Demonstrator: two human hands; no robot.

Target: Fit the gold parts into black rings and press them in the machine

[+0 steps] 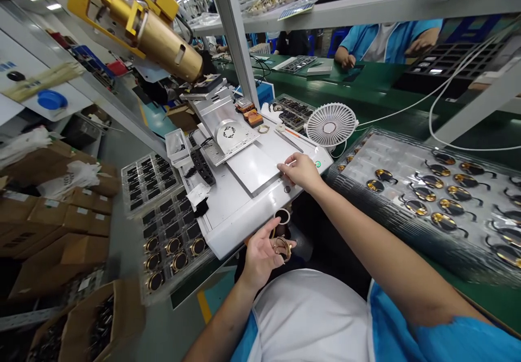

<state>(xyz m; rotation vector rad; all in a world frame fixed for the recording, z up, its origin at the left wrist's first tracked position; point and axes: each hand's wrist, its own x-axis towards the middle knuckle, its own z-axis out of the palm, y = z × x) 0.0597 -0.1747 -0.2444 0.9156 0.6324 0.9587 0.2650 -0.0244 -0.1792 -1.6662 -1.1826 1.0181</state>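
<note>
My left hand (260, 256) is low in front of my body, palm up, with its fingers curled round a gold-brown metal ring (281, 249) shaped like a round watch case. Close to its index fingertip is a paler ring (283, 216); I cannot tell if the finger touches it. My right hand (300, 171) is at the right corner of the flat white plate (254, 167) on the machine base, thumb and fingers pinched together. Whatever is between those fingertips is hidden. Beyond the plate stands a metal fixture (228, 134) with a round dark pattern on its face.
A gold laser-like head (169, 47) hangs at upper left. Tweezers (288, 139) and a loose ring (263, 128) lie on the base. A white fan (331, 126) stands right, beside stacked clear trays (382, 150) of watch parts. More trays (163, 215) are left. A co-worker (386, 42) sits opposite.
</note>
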